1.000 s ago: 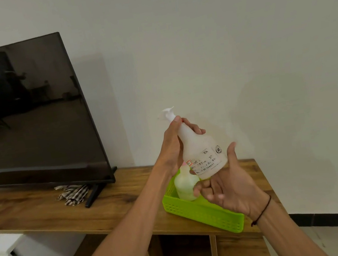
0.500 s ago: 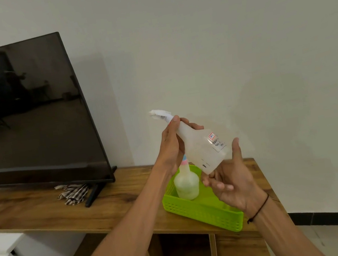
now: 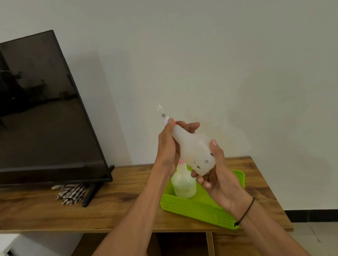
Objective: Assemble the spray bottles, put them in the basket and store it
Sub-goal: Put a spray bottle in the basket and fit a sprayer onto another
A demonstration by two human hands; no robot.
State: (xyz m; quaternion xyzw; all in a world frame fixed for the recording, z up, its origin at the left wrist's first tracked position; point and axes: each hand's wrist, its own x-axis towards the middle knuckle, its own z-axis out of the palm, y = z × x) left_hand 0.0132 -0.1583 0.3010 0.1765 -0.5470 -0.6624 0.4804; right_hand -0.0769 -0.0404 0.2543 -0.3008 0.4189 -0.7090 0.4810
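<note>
The translucent white spray bottle (image 3: 193, 150) is held up in the air above the green basket (image 3: 199, 208), in front of the pale wall (image 3: 240, 52). A few small dark marks show low on its side, too blurred to read. Its long axis is tilted: the base points down and to the right, and the neck and white spray head (image 3: 161, 112) point up and to the left. The left hand (image 3: 169, 147) grips the neck, fingers and thumb wrapped round it just below the spray head. The right hand (image 3: 218, 177) holds the lower body, thumb up along the right side and fingers curled under the base. A dark cord (image 3: 246, 212) circles the right wrist.

A second spray bottle (image 3: 183, 183) stands upright in the basket's left end, partly hidden behind the left wrist. The basket sits on a wooden table (image 3: 88, 208) near its right end. Further left stand a dark television (image 3: 22, 109) and, beside its foot, a striped cloth (image 3: 71, 193).
</note>
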